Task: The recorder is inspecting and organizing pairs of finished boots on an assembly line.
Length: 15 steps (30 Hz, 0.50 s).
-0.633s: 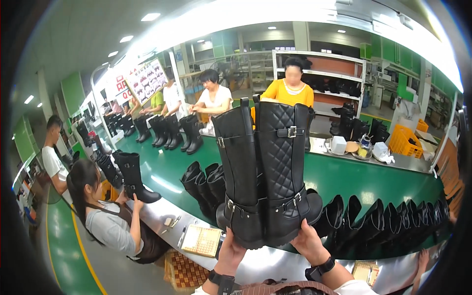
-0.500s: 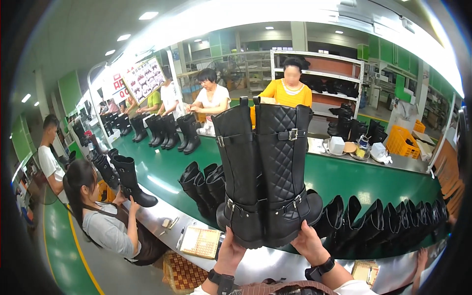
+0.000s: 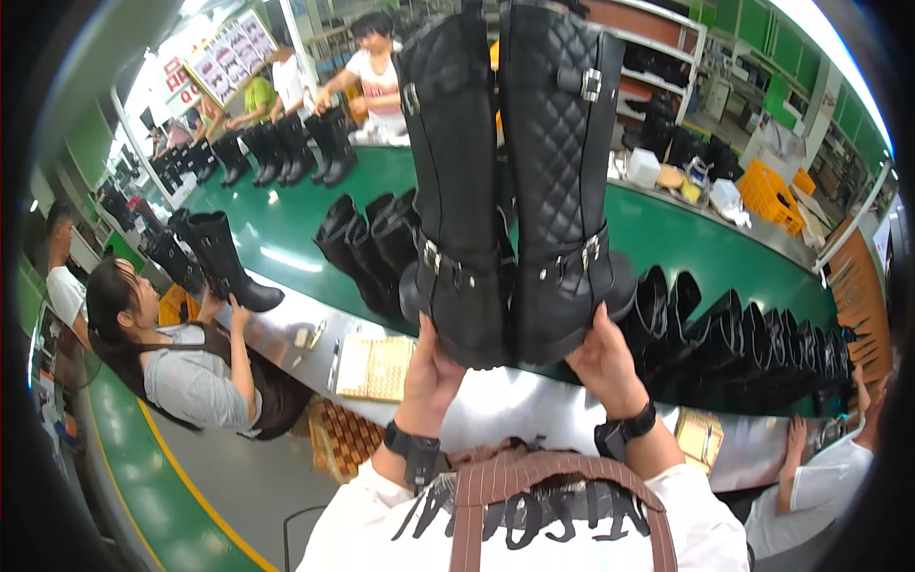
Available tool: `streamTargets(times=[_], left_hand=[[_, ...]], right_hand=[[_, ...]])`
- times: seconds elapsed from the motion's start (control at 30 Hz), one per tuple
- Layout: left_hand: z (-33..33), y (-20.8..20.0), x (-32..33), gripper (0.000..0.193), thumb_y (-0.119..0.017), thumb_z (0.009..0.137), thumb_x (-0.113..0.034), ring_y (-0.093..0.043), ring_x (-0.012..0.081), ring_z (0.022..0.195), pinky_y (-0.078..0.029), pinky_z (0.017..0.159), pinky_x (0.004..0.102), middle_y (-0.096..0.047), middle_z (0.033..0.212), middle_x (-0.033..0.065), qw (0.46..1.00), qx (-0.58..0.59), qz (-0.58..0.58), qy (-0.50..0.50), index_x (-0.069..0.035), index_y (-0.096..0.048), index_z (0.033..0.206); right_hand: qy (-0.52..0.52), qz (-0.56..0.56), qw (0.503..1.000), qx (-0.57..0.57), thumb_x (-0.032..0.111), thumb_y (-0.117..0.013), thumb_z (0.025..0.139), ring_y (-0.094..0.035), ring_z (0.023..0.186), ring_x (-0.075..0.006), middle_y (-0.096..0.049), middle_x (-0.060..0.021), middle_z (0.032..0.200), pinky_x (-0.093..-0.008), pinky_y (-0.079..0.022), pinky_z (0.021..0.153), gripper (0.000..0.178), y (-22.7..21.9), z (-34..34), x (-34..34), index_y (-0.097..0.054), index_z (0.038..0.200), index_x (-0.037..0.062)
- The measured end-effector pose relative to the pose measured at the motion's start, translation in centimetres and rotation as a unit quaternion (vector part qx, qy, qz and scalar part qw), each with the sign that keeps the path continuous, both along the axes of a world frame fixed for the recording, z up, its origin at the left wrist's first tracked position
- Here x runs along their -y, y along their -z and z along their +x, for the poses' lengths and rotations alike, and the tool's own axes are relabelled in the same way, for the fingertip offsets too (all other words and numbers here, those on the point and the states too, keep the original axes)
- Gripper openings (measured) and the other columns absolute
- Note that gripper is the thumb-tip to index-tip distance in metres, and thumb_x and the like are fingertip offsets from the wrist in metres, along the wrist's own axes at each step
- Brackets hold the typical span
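I hold up a pair of tall black boots side by side, soles down, above the near metal edge of the bench. My left hand (image 3: 431, 377) grips the left boot (image 3: 456, 181) low at its foot, thumb against the heel area. In the same way my right hand (image 3: 608, 367) holds the right boot (image 3: 558, 162), whose shaft is quilted and has buckled straps at the top and ankle. The boots' tops reach the upper edge of the picture. Fingers under the soles are partly hidden.
A green bench (image 3: 286, 229) runs ahead with a metal border. Several dark boots stand left (image 3: 367, 253) and right (image 3: 724, 334) of mine. A yellow booklet (image 3: 375, 367) lies near left. A co-worker (image 3: 195, 367) at left handles another boot (image 3: 229, 262). Other people work across the bench.
The view has tipped downward, so the bench and boots sit higher and my apron shows. Both hands still hold the pair. The co-worker at left still holds a boot.
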<state>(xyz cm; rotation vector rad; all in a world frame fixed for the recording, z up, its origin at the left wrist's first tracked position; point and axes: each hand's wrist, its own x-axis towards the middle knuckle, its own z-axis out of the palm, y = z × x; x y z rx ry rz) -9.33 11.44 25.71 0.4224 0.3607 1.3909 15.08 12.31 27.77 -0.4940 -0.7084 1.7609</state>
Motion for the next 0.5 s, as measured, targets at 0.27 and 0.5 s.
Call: streamTargets(times=[0.27,0.5], left_hand=[[2.7,-1.0,-0.4,0.076,-0.039,0.097,-0.06,-0.04,0.0301,0.137,-0.031,0.115,0.044,-0.038,0.15,0.0173,0.949,0.224,0.135,0.176,-0.006,-0.029,0.15],[3.9,2.7,-0.3,0.071,-0.063,0.091,-0.018,-0.038,0.024,0.137,-0.033,0.113,0.0394,-0.036,0.149,0.0141,0.701,-0.597,0.315,-0.231,-0.007,-0.023,0.148]], right_hand=[[-0.025,0.081,0.968,0.237,0.045,-0.056,0.096,-0.053,0.122,-0.0202,-0.055,-0.0078,0.133,-0.0368,-0.043,0.1,0.061,0.0,1.3,0.2,-0.045,0.138,0.0019],[0.371,0.528,0.519,0.56,0.054,-0.085,0.063,-0.023,0.144,-0.0338,-0.02,-0.0178,0.158,-0.0471,-0.024,0.115,0.122,-10.0,4.8,-1.6,-0.019,0.153,0.0056]])
